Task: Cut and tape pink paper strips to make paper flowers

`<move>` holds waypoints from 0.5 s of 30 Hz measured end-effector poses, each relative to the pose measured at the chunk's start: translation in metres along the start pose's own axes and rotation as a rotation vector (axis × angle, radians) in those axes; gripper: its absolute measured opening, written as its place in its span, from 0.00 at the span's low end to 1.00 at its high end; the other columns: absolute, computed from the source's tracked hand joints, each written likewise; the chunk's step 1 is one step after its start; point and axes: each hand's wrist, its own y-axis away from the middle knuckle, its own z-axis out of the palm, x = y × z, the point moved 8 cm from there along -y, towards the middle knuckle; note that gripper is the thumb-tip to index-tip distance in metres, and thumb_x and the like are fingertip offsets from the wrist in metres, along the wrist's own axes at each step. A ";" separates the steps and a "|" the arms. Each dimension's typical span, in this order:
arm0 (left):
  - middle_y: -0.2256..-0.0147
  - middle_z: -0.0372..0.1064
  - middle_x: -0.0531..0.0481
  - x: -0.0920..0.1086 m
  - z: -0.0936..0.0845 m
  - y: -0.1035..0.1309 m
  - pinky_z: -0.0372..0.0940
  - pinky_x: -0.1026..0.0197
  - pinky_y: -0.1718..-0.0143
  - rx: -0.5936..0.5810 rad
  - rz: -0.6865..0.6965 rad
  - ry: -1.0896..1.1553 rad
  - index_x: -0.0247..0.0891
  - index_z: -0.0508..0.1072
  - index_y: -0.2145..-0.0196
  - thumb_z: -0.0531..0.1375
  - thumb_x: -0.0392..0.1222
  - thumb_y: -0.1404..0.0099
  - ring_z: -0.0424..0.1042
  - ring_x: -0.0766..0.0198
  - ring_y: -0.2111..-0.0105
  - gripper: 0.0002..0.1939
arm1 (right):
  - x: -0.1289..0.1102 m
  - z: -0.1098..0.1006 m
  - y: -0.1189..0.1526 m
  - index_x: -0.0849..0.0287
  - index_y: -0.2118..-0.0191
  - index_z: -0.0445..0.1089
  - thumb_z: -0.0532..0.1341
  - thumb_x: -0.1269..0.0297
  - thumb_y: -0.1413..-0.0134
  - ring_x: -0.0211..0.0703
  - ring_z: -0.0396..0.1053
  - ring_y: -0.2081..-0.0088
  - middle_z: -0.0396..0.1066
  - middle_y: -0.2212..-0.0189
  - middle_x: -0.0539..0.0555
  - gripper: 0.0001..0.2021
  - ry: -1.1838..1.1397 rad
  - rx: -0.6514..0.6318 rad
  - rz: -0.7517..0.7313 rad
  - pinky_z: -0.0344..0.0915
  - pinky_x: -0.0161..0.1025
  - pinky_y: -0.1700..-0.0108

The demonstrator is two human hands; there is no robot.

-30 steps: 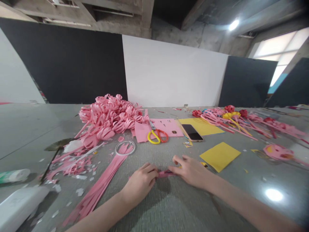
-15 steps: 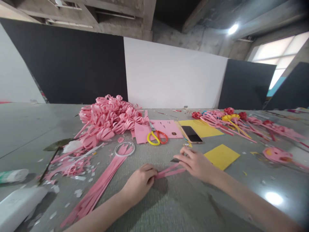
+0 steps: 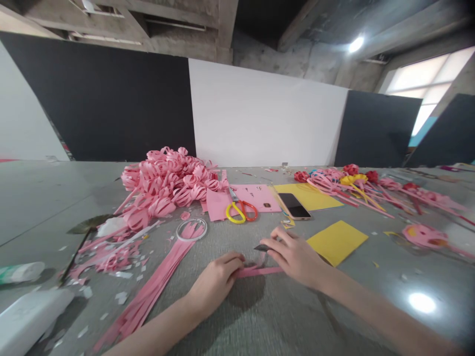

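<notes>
one pink strip between the hands, a big looped pile done, a flat bundle left

the left hand (image 3: 214,279) pinches one end of a pink paper strip (image 3: 265,271), which runs low over the grey surface (image 3: 237,326) towards the right hand (image 3: 297,254). the right hand has a dark, pointed, blade-like piece (image 3: 261,247) between its fingers; whether it also grips the strip, i cannot tell. the piece at the hands looks only part worked: it shows as narrow bands, with none of the round loops seen in the pile.

what looks done is the heap of looped pink paper (image 3: 170,178) at the far left, plus stemmed paper pieces in pink, red and yellow (image 3: 334,175) at the far right. what looks left is the bundle of flat pink strips (image 3: 159,284), lying beside the left forearm with its far end inside a pale ring (image 3: 206,228). how many strips it has is too hard to count. the scissors (image 3: 236,212) lie unheld, partly on a pink sheet (image 3: 267,190), near the phone (image 3: 295,206).
</notes>
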 end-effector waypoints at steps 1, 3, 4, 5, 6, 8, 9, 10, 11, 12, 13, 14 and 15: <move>0.60 0.64 0.52 -0.001 -0.001 0.000 0.60 0.66 0.61 0.014 -0.013 0.012 0.39 0.68 0.68 0.47 0.25 0.44 0.65 0.69 0.62 0.14 | 0.000 0.001 0.000 0.55 0.57 0.63 0.49 0.68 0.44 0.37 0.61 0.70 0.60 0.65 0.54 0.11 0.007 -0.006 0.008 0.59 0.36 0.67; 0.60 0.63 0.52 -0.004 -0.002 0.001 0.61 0.66 0.61 0.045 -0.038 0.024 0.39 0.66 0.70 0.48 0.26 0.43 0.66 0.69 0.63 0.12 | -0.001 0.003 0.000 0.55 0.57 0.63 0.49 0.67 0.44 0.38 0.61 0.69 0.61 0.65 0.53 0.11 0.017 -0.015 0.007 0.58 0.36 0.67; 0.60 0.63 0.51 -0.005 -0.002 0.001 0.61 0.66 0.61 0.060 -0.047 0.024 0.38 0.65 0.70 0.48 0.26 0.43 0.66 0.69 0.63 0.11 | -0.003 0.004 0.000 0.55 0.57 0.63 0.49 0.67 0.44 0.38 0.62 0.69 0.61 0.65 0.53 0.11 0.018 -0.014 0.002 0.58 0.35 0.67; 0.61 0.63 0.51 -0.005 -0.002 0.001 0.61 0.65 0.61 0.075 -0.054 0.021 0.38 0.64 0.71 0.48 0.26 0.43 0.66 0.68 0.63 0.10 | -0.004 0.005 0.000 0.55 0.57 0.62 0.48 0.67 0.43 0.38 0.62 0.69 0.62 0.65 0.53 0.11 0.017 -0.009 -0.004 0.58 0.35 0.68; 0.61 0.63 0.51 -0.006 -0.002 0.001 0.61 0.65 0.62 0.088 -0.060 0.017 0.38 0.64 0.71 0.49 0.27 0.43 0.66 0.68 0.64 0.09 | -0.006 0.007 -0.001 0.55 0.57 0.62 0.48 0.67 0.43 0.38 0.62 0.69 0.62 0.65 0.53 0.11 0.018 -0.001 -0.010 0.57 0.35 0.68; 0.62 0.63 0.51 -0.008 -0.002 0.002 0.62 0.66 0.64 0.106 -0.073 0.008 0.38 0.63 0.71 0.49 0.27 0.43 0.66 0.68 0.66 0.08 | -0.010 0.010 -0.001 0.56 0.57 0.62 0.48 0.68 0.43 0.38 0.63 0.69 0.64 0.67 0.53 0.11 0.027 0.015 -0.035 0.56 0.35 0.67; 0.62 0.62 0.51 -0.009 -0.001 0.002 0.62 0.66 0.65 0.110 -0.081 0.004 0.38 0.62 0.70 0.50 0.28 0.43 0.66 0.69 0.68 0.08 | -0.013 0.012 -0.001 0.56 0.57 0.62 0.48 0.69 0.43 0.38 0.63 0.69 0.66 0.67 0.53 0.10 0.035 0.016 -0.055 0.55 0.36 0.67; 0.62 0.62 0.51 -0.010 -0.001 0.002 0.62 0.66 0.66 0.112 -0.090 0.002 0.39 0.62 0.70 0.50 0.28 0.43 0.66 0.69 0.69 0.08 | -0.016 0.014 -0.002 0.57 0.58 0.62 0.48 0.70 0.43 0.39 0.63 0.70 0.67 0.69 0.53 0.10 0.042 0.009 -0.078 0.55 0.36 0.67; 0.63 0.62 0.51 -0.011 0.000 0.002 0.62 0.66 0.66 0.113 -0.097 0.000 0.39 0.61 0.69 0.50 0.28 0.43 0.66 0.69 0.70 0.08 | -0.019 0.017 -0.002 0.58 0.59 0.62 0.48 0.70 0.43 0.39 0.63 0.70 0.68 0.70 0.53 0.09 0.048 -0.005 -0.097 0.54 0.37 0.67; 0.63 0.62 0.51 -0.011 0.000 0.002 0.62 0.66 0.66 0.113 -0.101 0.000 0.39 0.61 0.69 0.49 0.28 0.43 0.66 0.69 0.71 0.08 | -0.021 0.020 -0.002 0.58 0.60 0.62 0.48 0.71 0.43 0.39 0.64 0.71 0.68 0.71 0.52 0.09 0.052 -0.020 -0.110 0.53 0.37 0.67; 0.63 0.62 0.52 -0.011 0.001 0.002 0.62 0.66 0.66 0.110 -0.101 -0.001 0.39 0.61 0.69 0.49 0.28 0.43 0.66 0.69 0.71 0.08 | -0.022 0.023 -0.002 0.59 0.60 0.62 0.48 0.72 0.43 0.39 0.64 0.71 0.69 0.71 0.52 0.09 0.057 -0.035 -0.115 0.52 0.37 0.67; 0.64 0.62 0.52 -0.011 0.001 0.002 0.62 0.66 0.66 0.107 -0.100 -0.001 0.39 0.61 0.69 0.49 0.27 0.44 0.66 0.69 0.70 0.08 | -0.022 0.025 -0.003 0.59 0.60 0.62 0.48 0.72 0.43 0.39 0.64 0.72 0.69 0.72 0.52 0.09 0.065 -0.048 -0.113 0.51 0.37 0.67; 0.64 0.62 0.52 -0.011 0.001 0.001 0.62 0.66 0.66 0.104 -0.101 -0.003 0.39 0.60 0.70 0.49 0.27 0.44 0.66 0.69 0.70 0.09 | -0.022 0.027 -0.003 0.59 0.59 0.62 0.48 0.72 0.43 0.39 0.64 0.72 0.69 0.72 0.52 0.09 0.076 -0.056 -0.109 0.51 0.38 0.67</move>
